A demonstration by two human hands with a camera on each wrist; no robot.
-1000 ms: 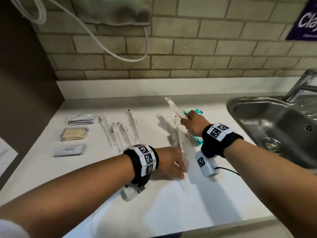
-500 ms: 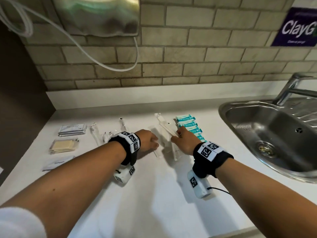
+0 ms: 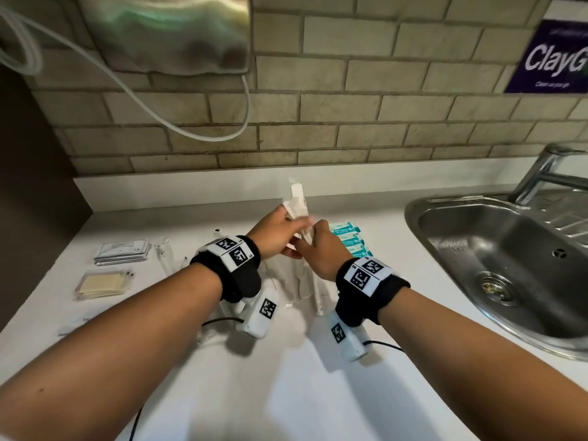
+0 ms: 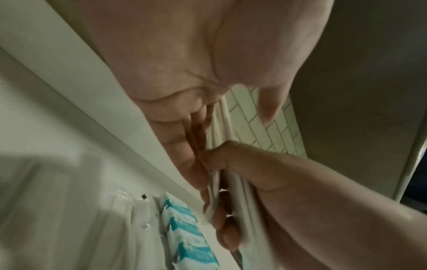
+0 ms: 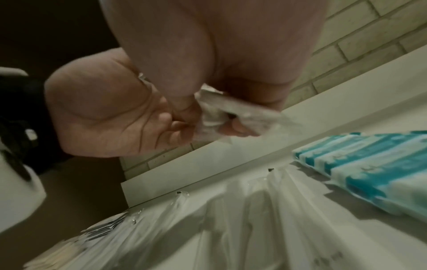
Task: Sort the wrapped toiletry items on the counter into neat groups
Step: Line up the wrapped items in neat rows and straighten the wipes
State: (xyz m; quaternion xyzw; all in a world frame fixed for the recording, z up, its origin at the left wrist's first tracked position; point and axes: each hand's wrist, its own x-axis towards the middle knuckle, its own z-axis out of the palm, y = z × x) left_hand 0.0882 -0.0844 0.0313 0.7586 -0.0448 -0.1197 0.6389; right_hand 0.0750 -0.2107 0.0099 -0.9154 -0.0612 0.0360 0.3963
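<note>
Head view: my left hand (image 3: 273,238) and right hand (image 3: 321,249) meet above the bench (image 3: 318,393), each with fingers pinched round a small bundle of wrapped toothbrushes (image 3: 297,202) held upright between them. Already grouped, by my reading: teal packets (image 3: 348,238) in a row just right of my hands, and flat sachets (image 3: 122,249) stacked at far left. More clear-wrapped sticks (image 3: 305,281) lie loose under my wrists, so the bundle and these are left to place.
</note>
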